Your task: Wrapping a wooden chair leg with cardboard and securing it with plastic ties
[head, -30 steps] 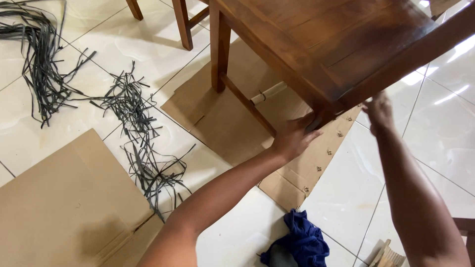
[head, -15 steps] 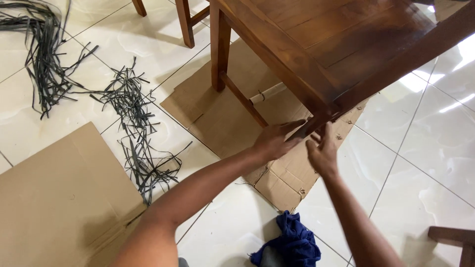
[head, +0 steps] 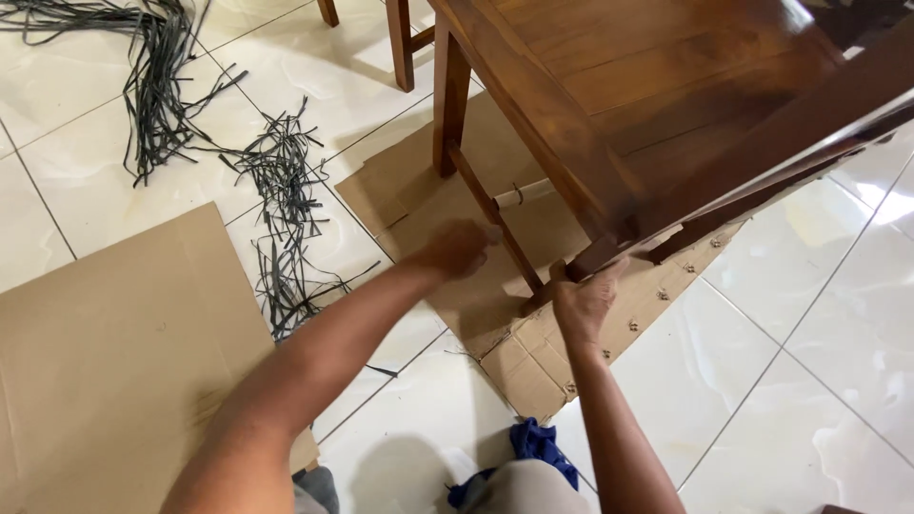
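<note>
A dark wooden chair [head: 657, 86] stands on a flattened sheet of cardboard [head: 447, 228] spread over the white tiled floor [head: 819, 314], filling the far right of the view. Its near front leg [head: 595, 257] is gripped low down by the right hand [head: 583, 303], the fingers curled around the wood. The left hand [head: 459, 247] is held against the low side rail [head: 490, 214]; it is blurred, and whether it is clasped or merely resting cannot be told. The step in hand is judged to be handling the foot of that leg. A firm hold on the leg and a steadied rail would be called for next, since the chair could tip. To the left, cut black straps [head: 276, 181] lie scattered beside a second cardboard sheet [head: 105, 352], and a blue cloth [head: 533, 445] lies near.
</note>
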